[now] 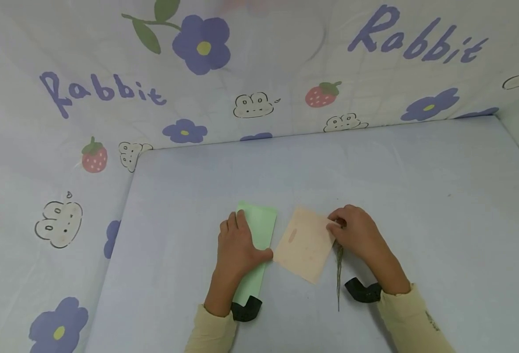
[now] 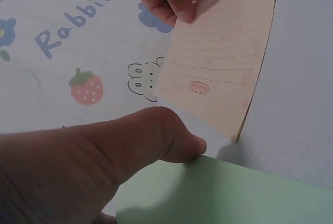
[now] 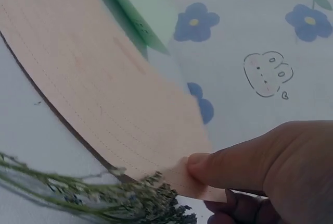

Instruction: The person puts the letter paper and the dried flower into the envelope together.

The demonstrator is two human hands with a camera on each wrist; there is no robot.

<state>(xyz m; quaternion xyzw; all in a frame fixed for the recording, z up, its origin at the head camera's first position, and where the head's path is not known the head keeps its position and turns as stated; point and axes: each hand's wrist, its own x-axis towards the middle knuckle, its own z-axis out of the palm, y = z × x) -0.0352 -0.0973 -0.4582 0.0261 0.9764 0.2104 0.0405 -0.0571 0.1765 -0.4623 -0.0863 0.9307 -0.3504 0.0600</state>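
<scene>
On the worktop (image 1: 175,196), left grip (image 1: 237,245) is splaying across one green card (image 1: 262,225), right grip (image 1: 356,230) pinching one notepaper (image 1: 305,250) at two o'clock.

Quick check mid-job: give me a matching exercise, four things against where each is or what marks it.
Things:
1. green paper
2. peach sheet
3. dried sprig
4. printed backdrop

Places or states:
A. pinched at a corner by the right hand
B. bears "Rabbit" lettering
C. partly under the left hand
D. just right of the peach sheet, head view

Pairs: 1-C, 2-A, 3-D, 4-B
</scene>
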